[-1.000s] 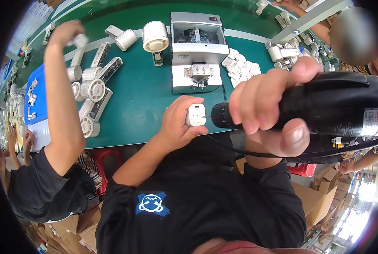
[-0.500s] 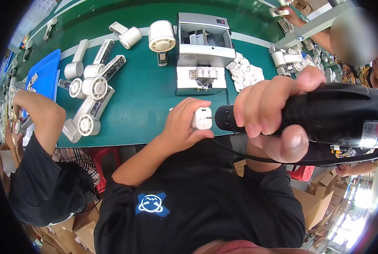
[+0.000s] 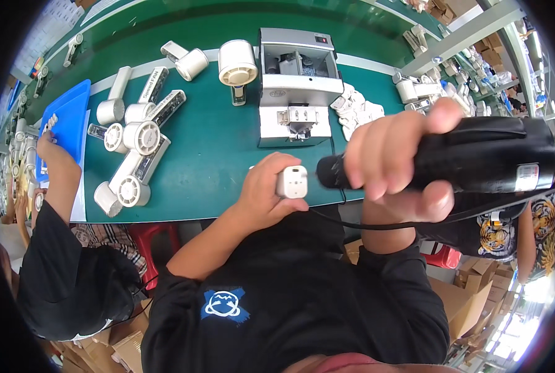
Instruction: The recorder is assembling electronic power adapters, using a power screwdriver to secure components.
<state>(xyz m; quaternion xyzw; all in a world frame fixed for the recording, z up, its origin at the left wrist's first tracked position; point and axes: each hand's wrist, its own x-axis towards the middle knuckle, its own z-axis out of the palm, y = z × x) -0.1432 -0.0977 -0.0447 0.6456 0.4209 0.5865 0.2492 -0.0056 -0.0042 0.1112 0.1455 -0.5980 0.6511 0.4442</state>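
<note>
In my left hand (image 3: 266, 185) I grip a white plastic fan part (image 3: 293, 182) between thumb and fingers. Its rounded end face has a slot and small holes and points right; the rest is hidden in my hand. My right hand (image 3: 401, 163) is wrapped round a black corded electric screwdriver (image 3: 488, 154), held level with its nose towards the fan part. The bit is blurred, and a small gap separates the black nose from the part's face.
Ahead stands a grey screw feeder (image 3: 299, 78) beside a pile of white plastic pieces (image 3: 355, 112). Several handheld fans (image 3: 142, 137) lie left on the green table (image 3: 209, 161). A co-worker's arm (image 3: 60, 171) reaches into a blue tray (image 3: 78, 112). The screwdriver's black cable (image 3: 377, 227) runs below my right hand.
The screwdriver's bit has come away from the fan part's face, which has turned slightly. The left co-worker's hand has moved to the blue tray. The person at the right has shifted.
</note>
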